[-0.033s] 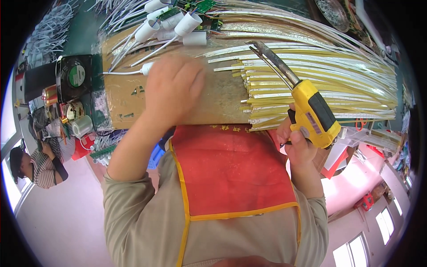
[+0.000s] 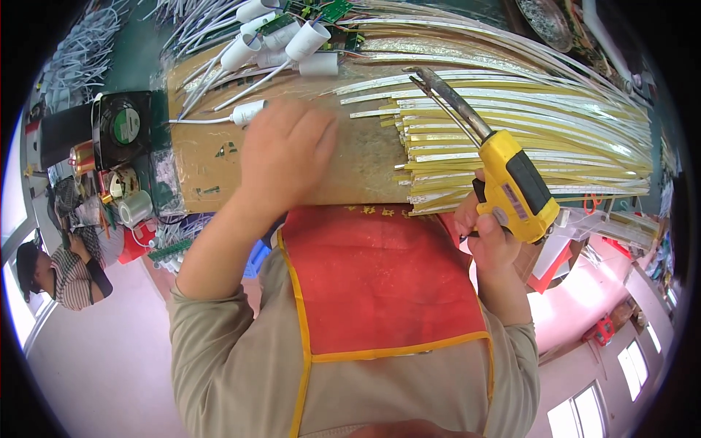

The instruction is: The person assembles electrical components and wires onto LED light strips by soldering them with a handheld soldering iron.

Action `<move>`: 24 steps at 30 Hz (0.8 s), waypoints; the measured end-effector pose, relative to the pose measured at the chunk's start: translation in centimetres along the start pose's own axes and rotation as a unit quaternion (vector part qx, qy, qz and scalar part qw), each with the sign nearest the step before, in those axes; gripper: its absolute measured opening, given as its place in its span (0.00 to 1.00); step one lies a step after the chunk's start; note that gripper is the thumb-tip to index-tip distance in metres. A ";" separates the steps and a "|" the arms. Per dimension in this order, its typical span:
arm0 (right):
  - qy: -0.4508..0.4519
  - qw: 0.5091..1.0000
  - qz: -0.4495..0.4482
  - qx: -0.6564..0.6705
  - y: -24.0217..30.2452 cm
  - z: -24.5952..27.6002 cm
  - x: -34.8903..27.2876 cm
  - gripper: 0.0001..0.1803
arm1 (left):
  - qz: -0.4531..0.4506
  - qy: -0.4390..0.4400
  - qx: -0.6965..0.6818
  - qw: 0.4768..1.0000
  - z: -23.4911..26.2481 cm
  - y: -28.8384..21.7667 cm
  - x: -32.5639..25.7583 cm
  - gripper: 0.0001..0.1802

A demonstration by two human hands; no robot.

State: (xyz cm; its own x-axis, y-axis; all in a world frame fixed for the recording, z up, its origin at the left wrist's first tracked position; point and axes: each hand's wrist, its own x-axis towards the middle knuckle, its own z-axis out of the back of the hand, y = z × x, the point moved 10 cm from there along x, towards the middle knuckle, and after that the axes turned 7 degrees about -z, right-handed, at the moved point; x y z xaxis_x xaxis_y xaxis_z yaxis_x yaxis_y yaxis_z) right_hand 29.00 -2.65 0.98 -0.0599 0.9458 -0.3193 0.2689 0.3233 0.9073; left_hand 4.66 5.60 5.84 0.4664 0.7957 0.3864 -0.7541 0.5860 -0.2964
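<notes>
A yellow soldering gun [image 2: 517, 188] was gripped right of the middle of the frame by the right hand [image 2: 493, 237], fingers wrapped round it. The left hand [image 2: 287, 153] was curled left of the middle, beside a white tube [image 2: 248, 112]; whether anything was held could not be told. Thin strips [image 2: 453, 140] were spread at upper right

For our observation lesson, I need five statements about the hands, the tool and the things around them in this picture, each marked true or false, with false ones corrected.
1. The right hand grips a yellow and black soldering gun. True.
2. The fan stands right of the soldering gun. False: it stands well to its left.
3. White and yellow strips lie right of the left hand. True.
4. The apron is blue. False: it is red with yellow edging.
5. A white cylinder lies by the left hand. True.
</notes>
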 end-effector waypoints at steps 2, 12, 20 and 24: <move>0.004 1.000 0.004 0.003 0.2 0.1 0.1 0.38 | 0.022 0.032 -0.012 0.999 -1.1 0.2 -1.0 0.06; 0.007 1.000 -0.001 0.001 0.4 0.3 0.4 0.38 | -0.018 0.051 -0.009 0.999 -1.7 -0.6 0.8 0.21; 0.000 1.000 -0.006 0.007 0.0 0.3 0.4 0.38 | -0.027 0.152 0.001 0.988 -3.7 -2.0 -1.0 0.31; 0.009 1.000 -0.014 0.006 -0.3 0.2 0.6 0.37 | -0.027 0.164 -0.001 0.986 -3.8 -2.4 -1.3 0.33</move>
State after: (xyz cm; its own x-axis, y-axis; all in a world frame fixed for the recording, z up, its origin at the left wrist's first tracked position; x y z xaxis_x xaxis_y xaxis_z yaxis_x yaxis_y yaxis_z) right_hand 29.06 -2.16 0.49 -0.0854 0.9370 -0.3387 0.2787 0.3488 0.8948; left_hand 7.65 3.77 2.75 0.6304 0.7699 0.0993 -0.7233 0.6291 -0.2847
